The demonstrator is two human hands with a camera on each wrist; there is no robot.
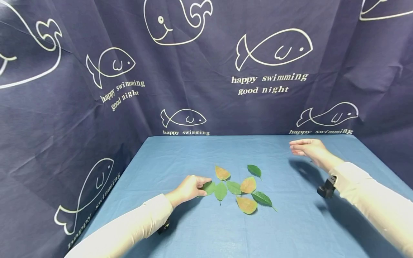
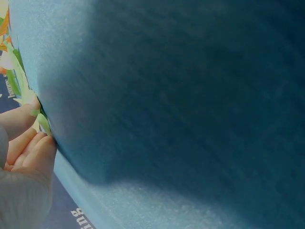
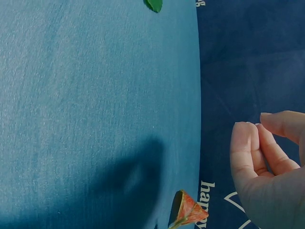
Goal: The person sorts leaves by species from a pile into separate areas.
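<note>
My left hand [image 1: 190, 189] is low over the blue cloth, pinching a green leaf [image 1: 209, 187] between thumb and fingers. The left wrist view has the same leaf [image 2: 44, 123] between the fingertips, partly covered. Beside it lie another green leaf [image 1: 221, 191] and a yellow-orange leaf [image 1: 222, 173]. Held above the cloth at the back right, my right hand [image 1: 311, 149] has loosely bent fingers and nothing in them. An orange-red, cone-shaped petal or flower [image 3: 190, 210] lies near the cloth's far edge in the right wrist view, mostly hidden by the hand in the head view.
More leaves lie to the right: a green leaf [image 1: 233, 187], two yellow-orange ones, and two darker green ones, including a dark green leaf [image 1: 254, 170] at the back. Dark blue curtains [image 1: 219, 93] with white fish prints rise behind and beside the blue cloth [image 1: 290, 225].
</note>
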